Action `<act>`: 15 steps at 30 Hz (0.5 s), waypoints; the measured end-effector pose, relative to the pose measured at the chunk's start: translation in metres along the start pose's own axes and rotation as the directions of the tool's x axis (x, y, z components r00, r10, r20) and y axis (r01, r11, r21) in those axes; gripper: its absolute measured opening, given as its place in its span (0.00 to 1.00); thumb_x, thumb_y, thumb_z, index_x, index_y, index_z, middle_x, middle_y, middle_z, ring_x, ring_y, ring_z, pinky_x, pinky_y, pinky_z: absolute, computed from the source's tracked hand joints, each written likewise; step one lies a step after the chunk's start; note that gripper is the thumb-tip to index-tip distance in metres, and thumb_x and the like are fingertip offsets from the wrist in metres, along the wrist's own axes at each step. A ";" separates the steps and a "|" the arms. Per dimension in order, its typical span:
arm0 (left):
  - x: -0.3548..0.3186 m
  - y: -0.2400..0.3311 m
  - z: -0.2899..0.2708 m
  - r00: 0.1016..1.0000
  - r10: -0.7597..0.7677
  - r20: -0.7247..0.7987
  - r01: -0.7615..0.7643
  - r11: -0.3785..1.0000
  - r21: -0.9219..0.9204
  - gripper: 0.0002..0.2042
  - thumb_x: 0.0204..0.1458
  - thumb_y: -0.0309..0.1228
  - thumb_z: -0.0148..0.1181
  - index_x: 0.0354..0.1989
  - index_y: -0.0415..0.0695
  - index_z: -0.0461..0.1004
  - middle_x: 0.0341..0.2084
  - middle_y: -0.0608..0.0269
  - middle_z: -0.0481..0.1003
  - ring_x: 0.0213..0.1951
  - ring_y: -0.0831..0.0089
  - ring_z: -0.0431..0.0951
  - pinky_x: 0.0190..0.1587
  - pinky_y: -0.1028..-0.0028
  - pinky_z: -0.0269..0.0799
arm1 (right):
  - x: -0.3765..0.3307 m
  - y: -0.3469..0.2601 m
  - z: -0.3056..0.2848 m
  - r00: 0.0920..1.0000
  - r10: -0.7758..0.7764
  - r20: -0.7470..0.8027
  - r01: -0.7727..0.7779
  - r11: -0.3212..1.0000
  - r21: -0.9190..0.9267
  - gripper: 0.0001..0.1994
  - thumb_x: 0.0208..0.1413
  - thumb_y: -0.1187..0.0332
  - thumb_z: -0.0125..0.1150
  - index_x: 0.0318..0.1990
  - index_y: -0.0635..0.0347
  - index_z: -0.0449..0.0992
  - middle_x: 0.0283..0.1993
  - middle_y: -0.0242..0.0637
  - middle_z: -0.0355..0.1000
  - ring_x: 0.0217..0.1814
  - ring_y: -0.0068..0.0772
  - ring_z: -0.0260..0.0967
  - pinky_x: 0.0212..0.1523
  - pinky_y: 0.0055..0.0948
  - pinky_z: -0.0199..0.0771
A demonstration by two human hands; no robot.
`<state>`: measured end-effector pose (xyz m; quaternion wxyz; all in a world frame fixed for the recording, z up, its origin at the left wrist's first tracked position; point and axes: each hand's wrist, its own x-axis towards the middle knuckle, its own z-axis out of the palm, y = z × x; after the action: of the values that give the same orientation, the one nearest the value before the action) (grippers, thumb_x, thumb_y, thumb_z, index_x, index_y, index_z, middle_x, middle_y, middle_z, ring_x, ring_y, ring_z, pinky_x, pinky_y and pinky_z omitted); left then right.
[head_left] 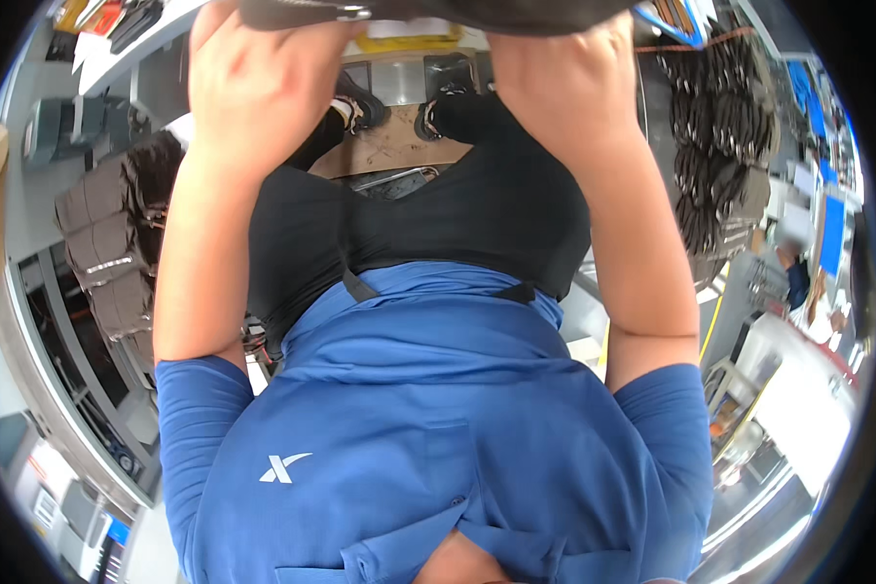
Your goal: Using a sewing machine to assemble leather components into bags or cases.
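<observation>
Both arms reach up to the top edge of the view. A dark fabric piece (pixel 438 14) with a small shiny spot on its edge stretches between my hands, and most of it lies beyond the picture. My left hand (pixel 263 83) is closed on its left end. At the other end my right hand (pixel 566 88) grips the fabric, knuckles up. The fingertips of both hands are hidden by the cloth or cut off by the edge.
Folded dark cloth stacks (pixel 117 224) stand at the left, near a grey machine part (pixel 73 127). Bundled dark cloth pieces (pixel 715 127) hang at the right. My feet are by a brown board (pixel 389 146) below. A distant person (pixel 798 277) is far right.
</observation>
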<state>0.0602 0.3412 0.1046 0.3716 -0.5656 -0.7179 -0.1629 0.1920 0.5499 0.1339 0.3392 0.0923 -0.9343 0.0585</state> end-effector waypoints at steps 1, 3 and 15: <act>0.002 0.001 0.001 1.000 0.024 -0.001 -0.024 1.000 -0.019 0.16 0.39 0.23 0.63 0.41 0.44 0.80 0.45 0.56 0.78 0.45 0.56 0.78 0.45 0.58 0.68 | 0.010 0.005 0.020 0.937 -0.138 -0.322 0.123 0.990 -0.066 0.07 0.42 0.77 0.60 0.31 0.62 0.80 0.33 0.43 0.77 0.43 0.50 0.74 0.47 0.45 0.71; 0.004 0.002 0.005 1.000 -0.011 0.005 0.011 0.997 0.076 0.09 0.48 0.28 0.71 0.38 0.48 0.83 0.37 0.64 0.80 0.40 0.58 0.79 0.45 0.62 0.71 | -0.001 -0.006 -0.008 0.987 0.018 0.160 0.007 0.988 -0.155 0.02 0.44 0.75 0.59 0.27 0.62 0.77 0.32 0.44 0.74 0.42 0.49 0.73 0.42 0.45 0.70; -0.007 -0.006 0.012 0.995 -0.091 0.029 0.087 0.988 0.127 0.07 0.55 0.30 0.68 0.41 0.47 0.82 0.37 0.62 0.82 0.42 0.54 0.79 0.48 0.59 0.70 | -0.003 -0.003 0.002 0.998 0.049 -0.047 -0.048 0.999 0.021 0.06 0.46 0.71 0.57 0.22 0.63 0.74 0.31 0.47 0.68 0.39 0.49 0.70 0.42 0.43 0.69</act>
<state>0.0511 0.3423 0.0923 0.3866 -0.5112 -0.7576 -0.1239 0.1935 0.5474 0.1310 0.3591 0.0716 -0.9273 0.0781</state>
